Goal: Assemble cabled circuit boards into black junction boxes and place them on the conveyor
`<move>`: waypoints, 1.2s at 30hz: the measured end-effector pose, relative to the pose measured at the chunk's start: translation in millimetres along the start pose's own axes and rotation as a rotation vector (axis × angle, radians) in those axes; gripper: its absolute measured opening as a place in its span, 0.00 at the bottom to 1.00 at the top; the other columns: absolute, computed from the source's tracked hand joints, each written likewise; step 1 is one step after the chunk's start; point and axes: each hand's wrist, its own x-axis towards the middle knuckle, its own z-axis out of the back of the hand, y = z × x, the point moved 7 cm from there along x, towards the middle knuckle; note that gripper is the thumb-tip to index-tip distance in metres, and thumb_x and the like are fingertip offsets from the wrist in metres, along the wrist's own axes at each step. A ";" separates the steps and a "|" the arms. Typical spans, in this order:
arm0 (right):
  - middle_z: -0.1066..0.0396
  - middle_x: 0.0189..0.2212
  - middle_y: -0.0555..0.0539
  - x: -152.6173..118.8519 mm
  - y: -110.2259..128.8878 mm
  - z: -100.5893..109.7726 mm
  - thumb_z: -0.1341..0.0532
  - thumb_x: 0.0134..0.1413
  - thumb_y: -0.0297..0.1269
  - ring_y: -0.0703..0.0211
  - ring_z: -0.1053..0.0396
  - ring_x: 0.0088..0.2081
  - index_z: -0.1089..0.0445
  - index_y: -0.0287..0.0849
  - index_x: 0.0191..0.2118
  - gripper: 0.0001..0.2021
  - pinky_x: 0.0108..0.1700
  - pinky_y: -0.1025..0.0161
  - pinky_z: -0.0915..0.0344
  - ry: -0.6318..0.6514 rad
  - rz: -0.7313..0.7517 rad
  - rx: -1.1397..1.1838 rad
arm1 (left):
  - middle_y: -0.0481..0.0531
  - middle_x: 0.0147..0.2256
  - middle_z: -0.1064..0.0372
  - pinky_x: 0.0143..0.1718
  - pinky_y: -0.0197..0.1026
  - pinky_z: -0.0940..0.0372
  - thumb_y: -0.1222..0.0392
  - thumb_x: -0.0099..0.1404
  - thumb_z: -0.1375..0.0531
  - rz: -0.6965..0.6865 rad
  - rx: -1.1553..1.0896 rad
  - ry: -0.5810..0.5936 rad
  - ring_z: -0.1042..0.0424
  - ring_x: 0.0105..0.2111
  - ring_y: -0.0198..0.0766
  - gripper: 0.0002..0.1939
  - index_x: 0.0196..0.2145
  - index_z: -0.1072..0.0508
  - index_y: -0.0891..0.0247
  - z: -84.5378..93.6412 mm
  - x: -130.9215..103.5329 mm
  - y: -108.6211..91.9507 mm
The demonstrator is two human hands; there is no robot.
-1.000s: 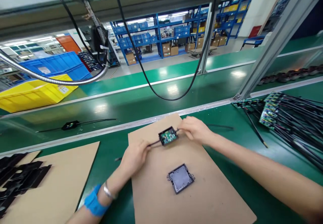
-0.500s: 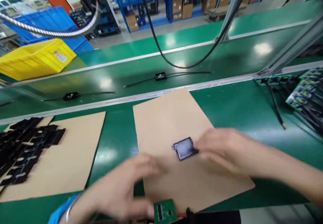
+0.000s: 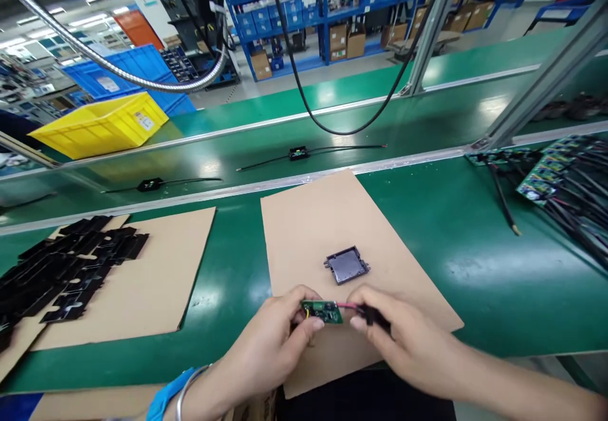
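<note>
A small green circuit board (image 3: 325, 311) is pinched by its left end between the thumb and fingers of my left hand (image 3: 280, 332). My right hand (image 3: 399, 323) is closed around the black cable (image 3: 375, 317), whose red wire (image 3: 349, 306) runs into the board's right end. Both hands are over the cardboard sheet (image 3: 313, 225). Just beyond them, a shallow black plastic case (image 3: 348, 264) lies open side up on the cardboard, touched by neither hand.
Several black plastic parts (image 3: 95, 256) lie on another cardboard sheet (image 3: 175, 269) at left. Wired boards (image 3: 551, 168) are piled at right. Two cabled modules (image 3: 298, 153) lie behind the metal rail. A yellow bin (image 3: 104, 126) stands far left, and a black cable loop (image 3: 332, 131) hangs ahead.
My right hand has left the black case and now grips the cable. My left hand has brought the circuit board up from the bench's near edge over the cardboard.
</note>
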 end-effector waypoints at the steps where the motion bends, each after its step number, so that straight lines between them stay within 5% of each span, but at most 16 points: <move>1: 0.30 0.32 0.51 3.1 3.9 14.7 0.45 0.60 0.30 0.62 0.35 0.30 0.35 0.45 0.41 0.06 0.32 0.66 0.39 -0.026 0.014 -0.040 | 0.44 0.25 0.30 0.25 0.35 0.41 0.57 0.71 0.49 0.009 -0.022 0.004 0.32 0.24 0.34 0.06 0.41 0.34 0.59 -1.1 4.9 -4.6; 4: 0.32 0.26 0.54 20.3 15.5 52.5 0.42 0.56 0.32 0.64 0.38 0.25 0.34 0.45 0.34 0.01 0.28 0.66 0.43 -0.024 0.026 -0.250 | 0.45 0.25 0.30 0.22 0.34 0.45 0.56 0.70 0.49 -0.012 -0.006 -0.029 0.35 0.21 0.33 0.06 0.37 0.36 0.60 -4.2 24.1 -17.5; 7: 0.33 0.22 0.52 45.5 28.9 72.3 0.43 0.56 0.32 0.62 0.38 0.24 0.35 0.43 0.25 0.08 0.26 0.63 0.48 -0.069 0.064 -0.589 | 0.45 0.23 0.32 0.19 0.34 0.48 0.55 0.69 0.48 -0.004 0.065 -0.128 0.37 0.19 0.33 0.07 0.35 0.37 0.60 -0.3 47.9 -25.7; 13: 0.31 0.28 0.40 74.3 41.3 46.6 0.45 0.53 0.22 0.53 0.34 0.30 0.30 0.36 0.32 0.07 0.24 0.60 0.51 -0.098 0.311 -1.184 | 0.48 0.25 0.30 0.23 0.36 0.42 0.64 0.64 0.46 0.010 0.066 -0.213 0.31 0.20 0.35 0.02 0.35 0.36 0.61 8.5 89.4 -31.5; 17: 0.31 0.30 0.45 64.2 26.3 41.7 0.43 0.58 0.27 0.56 0.35 0.30 0.29 0.39 0.39 0.07 0.26 0.60 0.50 -0.010 0.519 -1.084 | 0.48 0.27 0.30 0.26 0.38 0.38 0.60 0.65 0.46 0.010 0.058 -0.161 0.29 0.25 0.38 0.04 0.38 0.34 0.62 4.8 88.0 -17.5; 22: 0.30 0.29 0.49 68.5 -10.8 49.1 0.44 0.65 0.35 0.60 0.34 0.30 0.28 0.45 0.45 0.09 0.27 0.61 0.49 0.094 0.489 -0.905 | 0.60 0.46 0.34 0.37 0.49 0.31 0.50 0.54 0.32 -0.057 0.304 -0.175 0.28 0.41 0.51 0.38 0.57 0.43 0.63 -4.5 73.4 1.7; 26: 0.29 0.29 0.49 80.7 -29.4 42.1 0.43 0.65 0.39 0.60 0.33 0.30 0.27 0.45 0.45 0.09 0.28 0.62 0.49 0.161 0.441 -0.859 | 0.56 0.45 0.37 0.33 0.48 0.29 0.55 0.60 0.36 -0.041 0.407 -0.129 0.28 0.35 0.45 0.26 0.53 0.38 0.61 -13.2 77.8 16.6; 32: 0.30 0.28 0.50 84.1 -30.7 38.4 0.44 0.63 0.31 0.61 0.35 0.27 0.31 0.47 0.48 0.11 0.27 0.61 0.51 0.211 0.486 -0.862 | 0.55 0.48 0.36 0.44 0.51 0.29 0.61 0.57 0.35 -0.071 0.263 -0.077 0.29 0.41 0.46 0.25 0.52 0.35 0.60 -6.6 86.7 20.4; 36: 0.31 0.29 0.50 85.6 -33.6 32.8 0.43 0.63 0.34 0.58 0.36 0.29 0.31 0.47 0.39 0.04 0.29 0.60 0.50 0.262 0.443 -0.837 | 0.54 0.47 0.34 0.45 0.50 0.30 0.62 0.57 0.36 -0.081 0.223 -0.064 0.28 0.42 0.46 0.25 0.52 0.34 0.60 -5.6 89.6 21.6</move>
